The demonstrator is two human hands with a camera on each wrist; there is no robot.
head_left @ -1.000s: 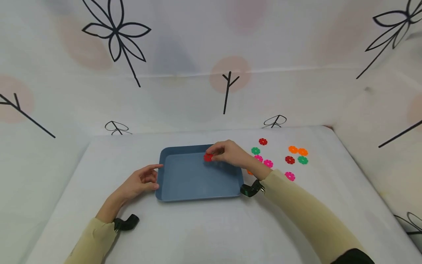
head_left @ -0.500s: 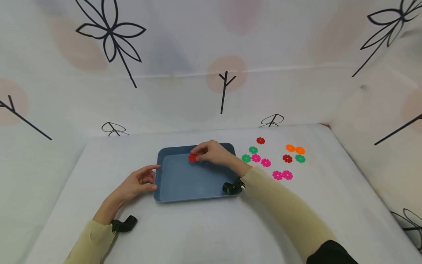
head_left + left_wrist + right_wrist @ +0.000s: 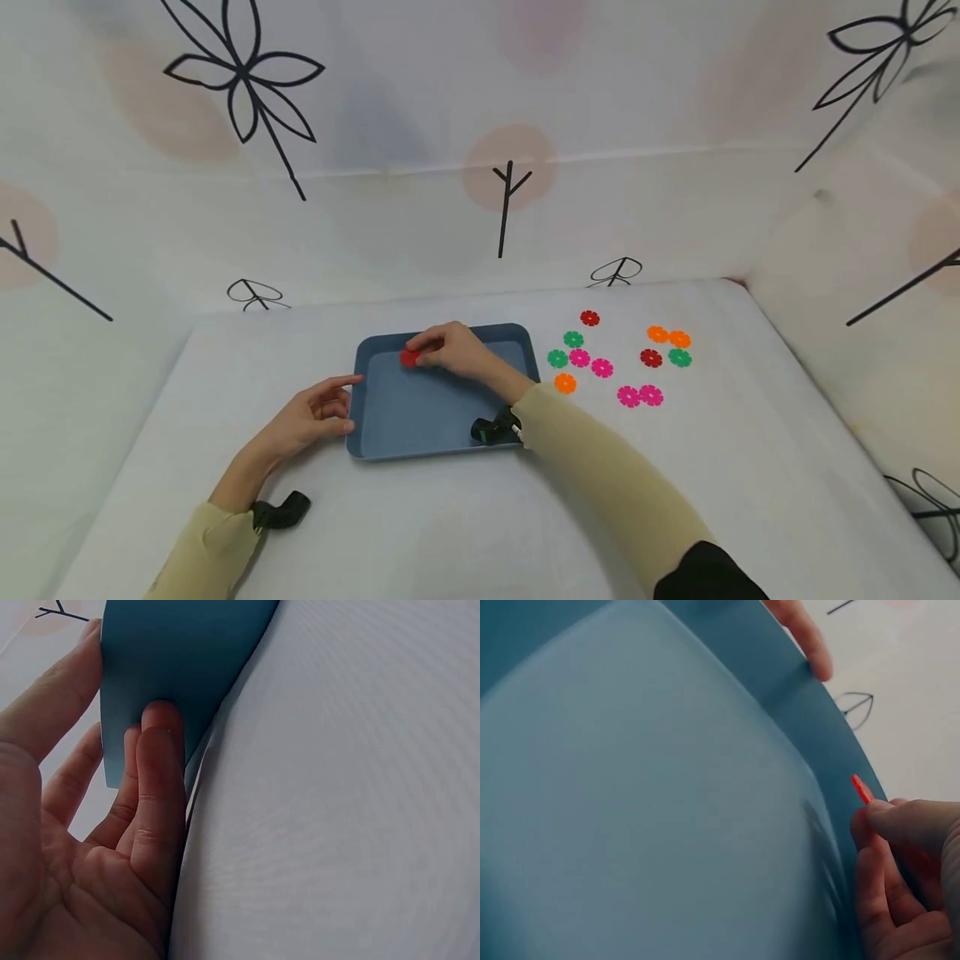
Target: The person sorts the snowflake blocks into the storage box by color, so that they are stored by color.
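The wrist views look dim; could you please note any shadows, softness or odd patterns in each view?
Head view: brighter, a soft shadow beside the right sleeve; left wrist view: dim, faint rippled lines on the white cloth; right wrist view: dim, slightly soft, a dark shadow on the blue tray.

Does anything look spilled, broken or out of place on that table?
No, nothing stands out. The loose discs lie right of the blue tray, with no visible damage; the right hand pinches a red disc over the tray, and the left hand touches its edge.
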